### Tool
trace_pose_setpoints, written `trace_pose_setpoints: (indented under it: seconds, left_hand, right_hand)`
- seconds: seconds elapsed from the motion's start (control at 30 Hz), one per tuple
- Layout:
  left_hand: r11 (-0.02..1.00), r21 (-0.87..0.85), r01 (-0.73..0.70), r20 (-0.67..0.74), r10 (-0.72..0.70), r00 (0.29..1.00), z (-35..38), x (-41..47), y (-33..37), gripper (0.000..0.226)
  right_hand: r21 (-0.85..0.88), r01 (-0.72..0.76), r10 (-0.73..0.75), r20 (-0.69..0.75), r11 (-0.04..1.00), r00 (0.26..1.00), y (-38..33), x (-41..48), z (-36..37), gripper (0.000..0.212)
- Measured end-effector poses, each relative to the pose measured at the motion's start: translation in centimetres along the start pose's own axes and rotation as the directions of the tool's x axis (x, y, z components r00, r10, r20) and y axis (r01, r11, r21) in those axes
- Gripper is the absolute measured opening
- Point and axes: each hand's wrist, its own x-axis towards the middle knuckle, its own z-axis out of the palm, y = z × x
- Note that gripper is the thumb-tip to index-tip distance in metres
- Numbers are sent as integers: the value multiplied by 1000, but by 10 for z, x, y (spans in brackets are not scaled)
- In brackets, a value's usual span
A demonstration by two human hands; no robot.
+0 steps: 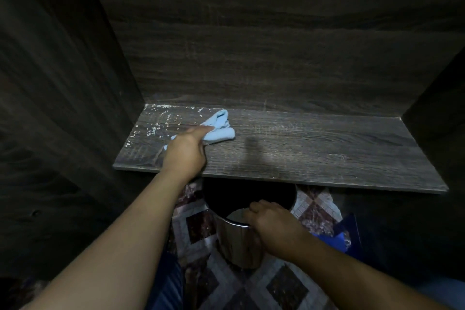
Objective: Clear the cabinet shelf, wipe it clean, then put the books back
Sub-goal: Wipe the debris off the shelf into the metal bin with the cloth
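Though crumpled, cloth (219,129) on woodgrain shelf (327,151)

No writing can be read.
Nothing legible shows on the wooden shelf (302,148), the light blue cloth (221,131), the shiny metal bin (239,246) or the blue object (337,238) on the patterned floor (198,226). In the dim light these surfaces show only wood grain, pale specks, reflections and tile pattern, with no label, brand, number or sign.
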Motion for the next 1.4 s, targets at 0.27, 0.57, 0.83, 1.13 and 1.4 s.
trace_pose_setpoints:
  seconds: [0.27, 0.57, 0.83, 1.13, 1.4]
  left_hand:
    - [993, -76, -90, 97, 97, 991, 8, -8, 21, 44]
    - [970, -165, -180, 230, 215, 949, 17, -19, 62, 43]
    - [955, -247, -164, 398, 254, 881, 14, -21, 83, 40]
    - [873, -475, -111, 504, 374, 778, 8, -24, 89, 31]
    - [896, -353, -268, 100, 321, 942, 17, -15, 78, 44]
  right_hand:
    - [-21, -10, 9, -33, 1000, 999, 5, -15, 3, 31]
    - [-38, -49, 48, -28, 998, 998, 13, -31, -4, 39]
    - [-29, -29, 28, -56, 999, 998, 17, -36, -9, 38]
    - [-29, -5, 3, -72, 1000, 997, 14, -39, -9, 38]
    - [-32, -9, 6, -103, 999, 995, 14, -38, -12, 41]
